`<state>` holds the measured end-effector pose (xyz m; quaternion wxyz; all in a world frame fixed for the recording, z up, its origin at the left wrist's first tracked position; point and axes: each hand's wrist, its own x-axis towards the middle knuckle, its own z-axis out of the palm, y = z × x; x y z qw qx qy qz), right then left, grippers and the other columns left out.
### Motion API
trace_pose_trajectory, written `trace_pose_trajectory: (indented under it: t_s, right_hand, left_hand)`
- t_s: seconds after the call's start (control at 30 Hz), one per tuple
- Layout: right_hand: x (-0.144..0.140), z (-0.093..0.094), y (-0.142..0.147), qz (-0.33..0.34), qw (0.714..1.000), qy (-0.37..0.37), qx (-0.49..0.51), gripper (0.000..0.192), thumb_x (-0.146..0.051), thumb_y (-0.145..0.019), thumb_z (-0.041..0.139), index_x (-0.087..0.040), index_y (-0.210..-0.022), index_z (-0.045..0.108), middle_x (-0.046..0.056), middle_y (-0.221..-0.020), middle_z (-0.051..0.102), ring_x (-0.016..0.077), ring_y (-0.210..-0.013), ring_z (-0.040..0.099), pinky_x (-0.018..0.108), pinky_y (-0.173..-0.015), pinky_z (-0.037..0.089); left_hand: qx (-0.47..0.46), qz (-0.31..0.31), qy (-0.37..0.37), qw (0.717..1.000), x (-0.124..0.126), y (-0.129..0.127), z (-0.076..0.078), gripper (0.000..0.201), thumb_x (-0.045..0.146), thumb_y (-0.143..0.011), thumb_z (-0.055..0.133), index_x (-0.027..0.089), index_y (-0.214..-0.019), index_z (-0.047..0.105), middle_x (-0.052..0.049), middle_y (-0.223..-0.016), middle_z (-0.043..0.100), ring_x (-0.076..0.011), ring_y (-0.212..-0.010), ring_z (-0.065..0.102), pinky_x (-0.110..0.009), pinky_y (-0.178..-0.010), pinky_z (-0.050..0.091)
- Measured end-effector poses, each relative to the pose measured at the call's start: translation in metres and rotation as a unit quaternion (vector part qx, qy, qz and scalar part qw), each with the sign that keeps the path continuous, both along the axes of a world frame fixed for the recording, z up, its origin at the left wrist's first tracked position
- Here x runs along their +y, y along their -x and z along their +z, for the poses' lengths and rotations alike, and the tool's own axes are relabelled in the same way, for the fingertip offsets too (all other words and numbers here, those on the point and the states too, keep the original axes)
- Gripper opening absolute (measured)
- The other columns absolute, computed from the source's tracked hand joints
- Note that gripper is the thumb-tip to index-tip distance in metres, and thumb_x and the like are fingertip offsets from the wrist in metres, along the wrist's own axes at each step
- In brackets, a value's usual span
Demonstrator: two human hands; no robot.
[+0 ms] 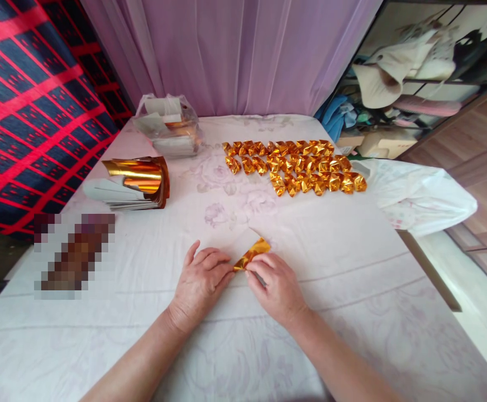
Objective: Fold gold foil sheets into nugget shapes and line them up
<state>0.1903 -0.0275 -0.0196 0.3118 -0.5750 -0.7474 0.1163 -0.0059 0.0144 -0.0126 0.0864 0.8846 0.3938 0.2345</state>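
A partly folded sheet of gold foil paper point(254, 251) lies near the middle of the table, its white side showing along the far edge. My left hand point(201, 279) pinches its near left corner between thumb and fingers. My right hand point(275, 282) grips the near edge just beside it, fingers closed on the foil. Beyond my hands, several folded gold foil pieces point(302, 164) stand in three rows. To the left is a stack of gold foil sheets point(141, 181), curled over, with white backs.
At the back left sits a clear plastic bag point(170, 125) of more sheets. A white plastic bag point(428, 195) hangs at the right table edge, near a cluttered shelf point(415, 84). A purple curtain point(235, 56) closes off the back. A pixelated patch covers something at left.
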Motion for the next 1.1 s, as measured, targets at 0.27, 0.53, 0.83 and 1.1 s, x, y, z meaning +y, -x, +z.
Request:
trace_pose_trajectory:
  t_s: [0.27, 0.53, 0.83, 1.1]
  right_hand:
    - [0.001, 0.002, -0.003, -0.025, 0.999, 0.019, -0.041, 0.021, -0.024, -0.095, 0.051, -0.02, -0.08, 0.065, 0.004, -0.078, 0.064, 0.0191, -0.08, 0.06, 0.032, -0.075, 0.046]
    - [0.005, 0.001, 0.001, -0.055, 0.995, 0.025, -0.078, 0.019, -0.023, -0.092, 0.054, -0.021, -0.074, 0.06, 0.002, -0.073, 0.062, 0.0171, -0.074, 0.059, 0.03, -0.07, 0.041]
    - [0.007, 0.002, 0.004, -0.072, 0.993, 0.01, -0.096, 0.024, -0.024, -0.092, 0.054, -0.022, -0.069, 0.057, 0.001, -0.069, 0.06, 0.0168, -0.07, 0.057, 0.03, -0.067, 0.039]
    - [0.007, 0.001, 0.004, -0.074, 0.992, 0.005, -0.102, 0.024, -0.025, -0.092, 0.054, -0.022, -0.069, 0.057, 0.001, -0.069, 0.059, 0.0168, -0.07, 0.056, 0.03, -0.068, 0.039]
  left_hand:
    - [-0.017, 0.017, 0.035, 0.999, -0.001, -0.008, 0.002, 0.019, 0.026, -0.095, 0.053, 0.024, -0.085, 0.069, -0.001, -0.101, 0.072, -0.0207, -0.101, 0.063, -0.053, -0.113, 0.03]
    - [-0.012, 0.029, 0.071, 0.997, 0.0, -0.009, 0.001, 0.015, 0.024, -0.091, 0.057, 0.023, -0.083, 0.069, -0.003, -0.105, 0.071, -0.0225, -0.102, 0.061, -0.054, -0.109, 0.034]
    - [0.002, 0.004, 0.003, 1.0, -0.01, -0.006, 0.006, 0.019, 0.024, -0.095, 0.052, 0.024, -0.104, 0.068, -0.004, -0.103, 0.07, -0.0207, -0.098, 0.061, -0.05, -0.107, 0.038]
    - [0.066, -0.052, -0.06, 0.995, -0.035, -0.005, -0.002, 0.035, 0.03, -0.099, 0.045, 0.018, -0.128, 0.059, -0.007, -0.118, 0.069, -0.024, -0.108, 0.058, -0.043, -0.102, 0.041]
